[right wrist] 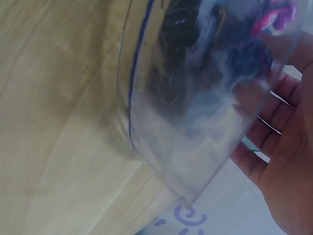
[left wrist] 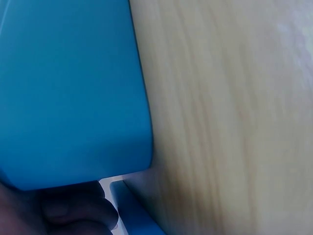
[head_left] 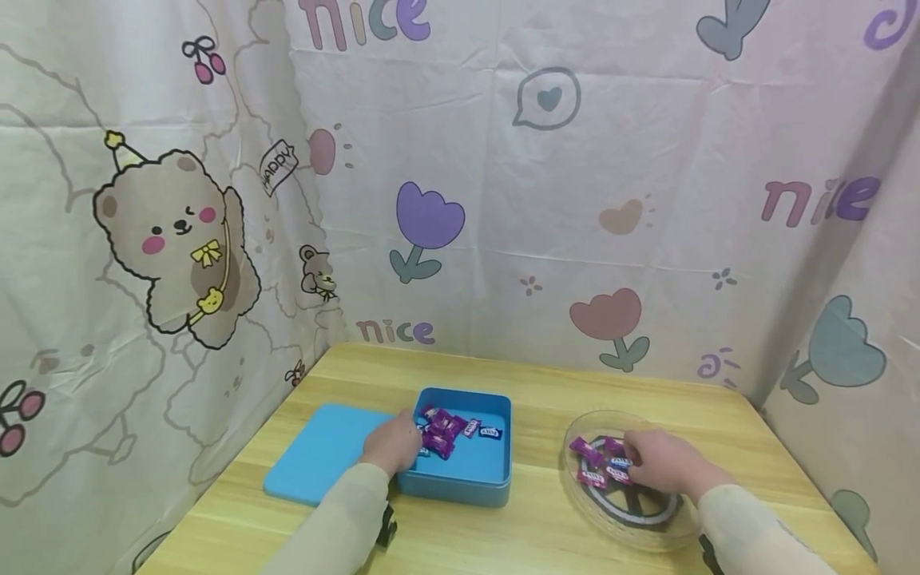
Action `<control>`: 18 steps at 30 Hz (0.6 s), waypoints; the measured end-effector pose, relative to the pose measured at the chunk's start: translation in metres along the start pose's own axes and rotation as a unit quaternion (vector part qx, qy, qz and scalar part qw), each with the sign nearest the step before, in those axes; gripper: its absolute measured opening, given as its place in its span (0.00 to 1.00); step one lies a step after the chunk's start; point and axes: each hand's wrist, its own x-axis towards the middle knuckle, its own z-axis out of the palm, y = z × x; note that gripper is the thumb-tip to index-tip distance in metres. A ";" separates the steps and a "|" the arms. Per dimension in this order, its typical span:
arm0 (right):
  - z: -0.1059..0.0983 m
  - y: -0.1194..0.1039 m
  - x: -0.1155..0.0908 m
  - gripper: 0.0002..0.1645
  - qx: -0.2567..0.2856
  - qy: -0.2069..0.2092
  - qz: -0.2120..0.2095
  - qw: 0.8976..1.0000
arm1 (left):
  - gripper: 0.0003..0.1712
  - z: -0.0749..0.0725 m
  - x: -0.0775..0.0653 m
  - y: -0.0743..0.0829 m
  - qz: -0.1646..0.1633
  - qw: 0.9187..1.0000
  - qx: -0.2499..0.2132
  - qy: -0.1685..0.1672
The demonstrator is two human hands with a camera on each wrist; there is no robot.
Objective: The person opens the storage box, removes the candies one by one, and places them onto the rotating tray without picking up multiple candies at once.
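Observation:
A blue box point(head_left: 463, 491) stands on the table with several purple and blue wrapped candies point(head_left: 440, 431) bunched toward its left side. My left hand point(head_left: 394, 444) holds the box's left rim. In the left wrist view its curled fingers point(left wrist: 80, 208) show past the rim. My right hand point(head_left: 664, 461) reaches over a clear round dish point(head_left: 585, 511), its fingertips among several wrapped candies point(head_left: 591, 477). Through the dish wall the right wrist view shows thumb and forefinger apart, a pink candy point(right wrist: 283, 14) by the thumb; I cannot tell if a candy is pinched.
A flat blue lid point(head_left: 323, 451) lies on the wooden table point(head_left: 539, 527) left of the box, under my left forearm. A printed curtain point(head_left: 503, 239) hangs behind the table and on both sides.

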 end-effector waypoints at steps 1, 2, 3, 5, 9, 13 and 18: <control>-0.001 0.000 0.000 0.14 0.000 0.000 -0.001 1.000 | 0.32 0.000 0.000 0.000 0.000 1.000 0.001 0.000; -0.001 0.000 0.000 0.14 0.002 0.000 0.000 1.000 | 0.32 0.000 0.000 0.000 0.000 1.000 0.002 0.000; -0.002 -0.001 0.000 0.14 0.005 -0.002 0.003 1.000 | 0.32 0.000 0.000 0.000 -0.001 1.000 0.003 0.000; -0.004 -0.003 0.000 0.14 0.010 -0.004 0.006 1.000 | 0.32 0.000 0.001 0.000 -0.004 1.000 0.002 0.001; -0.009 -0.009 0.003 0.14 0.011 -0.007 0.009 1.000 | 0.32 0.000 0.001 0.000 -0.007 1.000 -0.001 0.002; -0.016 -0.017 0.006 0.11 0.002 0.001 -0.001 1.000 | 0.31 0.000 0.001 0.000 -0.001 1.000 0.003 0.001; -0.024 -0.029 0.013 0.09 0.005 0.019 -0.031 0.999 | 0.31 0.000 0.001 0.000 -0.001 1.000 0.006 -0.001</control>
